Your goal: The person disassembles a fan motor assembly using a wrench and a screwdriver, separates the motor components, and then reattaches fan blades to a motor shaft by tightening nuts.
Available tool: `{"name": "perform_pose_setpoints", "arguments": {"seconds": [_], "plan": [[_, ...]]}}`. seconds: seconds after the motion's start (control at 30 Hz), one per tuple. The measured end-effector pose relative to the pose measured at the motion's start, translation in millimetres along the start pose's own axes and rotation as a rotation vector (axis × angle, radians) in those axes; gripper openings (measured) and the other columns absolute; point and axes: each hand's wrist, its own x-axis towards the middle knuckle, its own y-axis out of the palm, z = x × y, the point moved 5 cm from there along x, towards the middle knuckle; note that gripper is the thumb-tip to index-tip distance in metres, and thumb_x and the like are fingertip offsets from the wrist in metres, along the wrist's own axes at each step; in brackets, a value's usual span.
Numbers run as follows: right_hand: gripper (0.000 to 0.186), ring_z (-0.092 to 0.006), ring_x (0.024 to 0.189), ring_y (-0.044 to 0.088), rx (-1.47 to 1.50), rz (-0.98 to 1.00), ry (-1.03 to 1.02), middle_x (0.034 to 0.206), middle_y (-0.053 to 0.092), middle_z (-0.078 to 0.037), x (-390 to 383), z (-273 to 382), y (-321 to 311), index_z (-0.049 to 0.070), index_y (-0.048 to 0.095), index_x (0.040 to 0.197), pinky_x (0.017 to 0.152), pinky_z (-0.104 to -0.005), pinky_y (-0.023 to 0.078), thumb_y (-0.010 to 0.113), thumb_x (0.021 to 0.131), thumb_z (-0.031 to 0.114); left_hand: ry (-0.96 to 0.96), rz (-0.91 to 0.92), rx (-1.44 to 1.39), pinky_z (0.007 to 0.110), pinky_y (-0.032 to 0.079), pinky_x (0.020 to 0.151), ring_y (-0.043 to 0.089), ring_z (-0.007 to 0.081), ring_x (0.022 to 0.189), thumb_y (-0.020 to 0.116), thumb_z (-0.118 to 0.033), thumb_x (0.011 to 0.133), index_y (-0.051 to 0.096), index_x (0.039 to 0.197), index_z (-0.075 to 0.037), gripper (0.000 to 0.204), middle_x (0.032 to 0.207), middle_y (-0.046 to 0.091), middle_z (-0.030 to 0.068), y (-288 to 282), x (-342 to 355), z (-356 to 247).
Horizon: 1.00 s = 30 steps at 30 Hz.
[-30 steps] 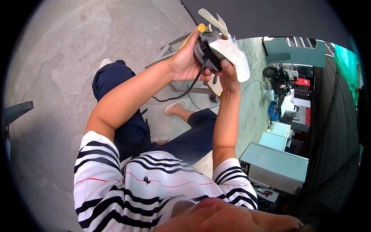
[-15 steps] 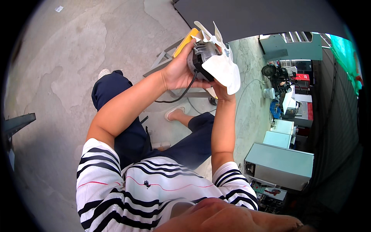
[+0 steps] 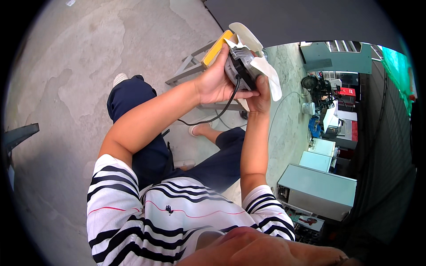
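Between my hands, out in front of me, is a fan motor (image 3: 240, 71) with a silver and black housing. White fan blades (image 3: 269, 76) stick out from its far right side. My left hand (image 3: 214, 80) grips the housing from the left, thumb up along its edge and fingers beneath. At the motor's lower right, my right hand (image 3: 260, 98) is closed on it, with the thumb near the blades; its other fingers are mostly hidden. A black cable (image 3: 230, 101) comes out of the housing and hangs down toward my lap.
Just beyond the motor stands a grey frame (image 3: 191, 66) with a yellow panel (image 3: 217, 48). A dark flat surface (image 3: 306, 20) spans the top. On the right are a large pale cabinet (image 3: 317, 188), a white bucket (image 3: 308, 108), a motorbike (image 3: 318, 88) and a grey-green panel (image 3: 337, 57).
The fan motor has turned in my hands, so its blades now point differently and show more edge-on. Both hands have shifted slightly with it, and my right thumb now shows on the motor.
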Motion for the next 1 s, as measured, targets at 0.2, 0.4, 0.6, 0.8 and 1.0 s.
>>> {"name": "perform_pose_setpoints", "arguments": {"seconds": [0.2,0.4,0.6,0.8,1.0], "plan": [[0.077,-0.0219,0.122,0.053,-0.031,-0.016,0.049,0.134,0.053,-0.012,5.8,1.1,-2.5,-0.001,0.040,0.142,0.106,-0.0333,0.039,0.072,0.083,0.037,-0.031,-0.071,-0.009,0.049,0.046,0.106,0.045,0.0314,0.133,0.009,-0.076,0.089,0.027,0.149,-0.016,0.087,0.147,0.040,0.0125,-3.6,0.5,-0.2],[0.078,-0.0215,0.121,0.054,0.001,-0.005,0.067,0.132,0.055,-0.012,8.3,-4.0,-1.8,-0.001,0.040,0.142,0.105,-0.0327,0.041,0.074,0.081,0.034,-0.002,-0.109,0.016,0.049,0.046,0.106,0.046,0.0322,0.132,0.006,-0.076,0.088,0.027,0.149,-0.016,0.089,0.146,0.041,0.0135,-7.1,0.3,-2.5],[0.082,-0.0229,0.118,0.057,0.083,0.029,0.093,0.131,0.055,-0.013,8.3,-10.2,0.2,0.000,0.037,0.143,0.102,-0.0338,0.045,0.076,0.080,0.033,-0.101,-0.192,0.059,0.044,0.052,0.098,0.052,0.0285,0.126,0.005,-0.079,0.087,0.034,0.147,-0.017,0.091,0.138,0.050,0.0116,-8.2,-4.2,-1.0],[0.077,-0.0223,0.113,0.060,0.225,0.023,0.129,0.130,0.057,-0.011,4.7,-26.4,-14.6,0.002,0.039,0.143,0.095,-0.0332,0.050,0.075,0.082,0.032,-0.058,-0.292,0.054,0.030,0.044,0.068,0.059,0.0193,0.085,0.004,-0.078,0.089,0.051,0.131,-0.017,0.087,0.109,0.062,0.0057,-1.5,-2.7,0.8],[0.069,-0.0106,0.086,0.064,0.237,-0.073,0.081,0.118,0.063,-0.009,6.1,-29.5,-5.7,0.002,0.045,0.138,0.056,-0.0199,0.052,0.073,0.084,0.032,-0.093,-0.177,-0.001,0.031,0.044,0.066,0.056,0.0200,0.082,0.003,-0.078,0.089,0.051,0.129,-0.016,0.088,0.102,0.062,0.0054,-14.8,-0.8,3.9]]}}
